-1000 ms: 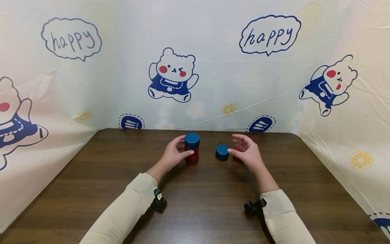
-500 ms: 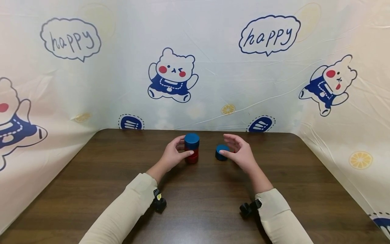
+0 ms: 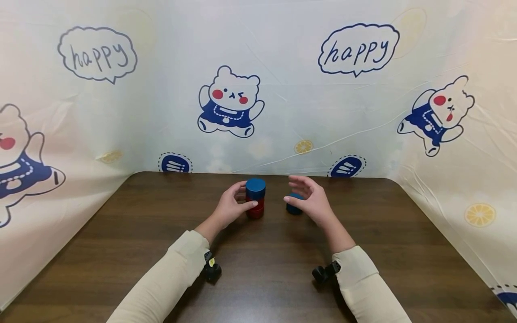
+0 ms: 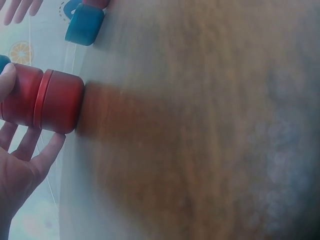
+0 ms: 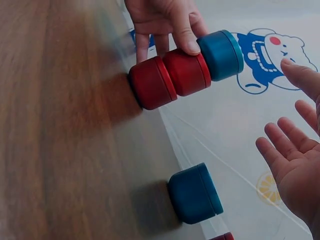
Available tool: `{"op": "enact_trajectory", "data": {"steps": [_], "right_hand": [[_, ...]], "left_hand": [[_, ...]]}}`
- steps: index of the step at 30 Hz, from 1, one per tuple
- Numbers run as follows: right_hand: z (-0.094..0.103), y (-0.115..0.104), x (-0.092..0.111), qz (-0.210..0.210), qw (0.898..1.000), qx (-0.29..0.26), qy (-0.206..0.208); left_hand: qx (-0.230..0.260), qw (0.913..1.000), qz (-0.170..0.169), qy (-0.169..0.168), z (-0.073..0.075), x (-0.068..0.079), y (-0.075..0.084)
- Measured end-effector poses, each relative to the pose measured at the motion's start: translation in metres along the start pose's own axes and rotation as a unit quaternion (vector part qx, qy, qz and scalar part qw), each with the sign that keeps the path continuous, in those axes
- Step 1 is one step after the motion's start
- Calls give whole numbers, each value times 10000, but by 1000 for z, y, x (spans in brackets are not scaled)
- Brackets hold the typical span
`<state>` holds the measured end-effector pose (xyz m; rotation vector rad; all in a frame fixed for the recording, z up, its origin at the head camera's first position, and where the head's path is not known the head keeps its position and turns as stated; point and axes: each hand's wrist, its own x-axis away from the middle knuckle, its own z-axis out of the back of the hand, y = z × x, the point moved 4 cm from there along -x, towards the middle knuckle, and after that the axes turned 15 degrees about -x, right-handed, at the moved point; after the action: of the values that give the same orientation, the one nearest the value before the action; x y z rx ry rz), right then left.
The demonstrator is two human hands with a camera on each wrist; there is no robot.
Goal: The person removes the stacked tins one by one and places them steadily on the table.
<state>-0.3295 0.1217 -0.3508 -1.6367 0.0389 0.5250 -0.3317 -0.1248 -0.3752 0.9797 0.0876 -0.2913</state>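
Note:
Three small lidded round tins stand stacked: a lower red tin point(image 5: 151, 84), an upper red tin point(image 5: 186, 74) and a blue tin point(image 5: 220, 55) on top. My left hand point(image 3: 231, 205) holds this stack from the left, thumb on the upper red tin and fingers round the far side. To its right, a second blue tin point(image 3: 294, 207) stands on the table, partly covered by my right hand point(image 3: 313, 202). That hand is spread with thumb and fingers apart and nothing between them. Another red tin point(image 5: 223, 236) peeks in at the right wrist view's bottom edge; the head view hides it.
The brown wooden table point(image 3: 258, 264) ends at a printed cloth backdrop point(image 3: 291, 112) with bears and speech bubbles. A black wrist camera point(image 3: 212, 269) is strapped at the left sleeve, another wrist camera point(image 3: 323, 272) at the right.
My right hand has moved left, from beside the red tin to over the loose blue tin, fingers still spread. The left hand keeps its hold on the stack.

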Motion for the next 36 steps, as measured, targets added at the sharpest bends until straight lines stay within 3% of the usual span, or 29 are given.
{"op": "enact_trajectory", "data": {"steps": [4,9,17,27,36], "right_hand": [[-3,-3,-2,-26,10000,23,9],[-7,-4,-6,-119,9998,168,14],[-16,-7,-11,-9,9998,119,-136],[-25,-12,-18,-269,9991,157,-280],[-33,-4,-23,-206,9989,-7,-429]], "left_hand": [[-20,10000,-46,-38,4,9,17],[-50,10000,-84,15,6,12,21],[-80,10000,-52,24,5,11,21],[-147,9999,0,-9,6,11,22],[-88,9999,22,65,-5,-8,-15]]}}
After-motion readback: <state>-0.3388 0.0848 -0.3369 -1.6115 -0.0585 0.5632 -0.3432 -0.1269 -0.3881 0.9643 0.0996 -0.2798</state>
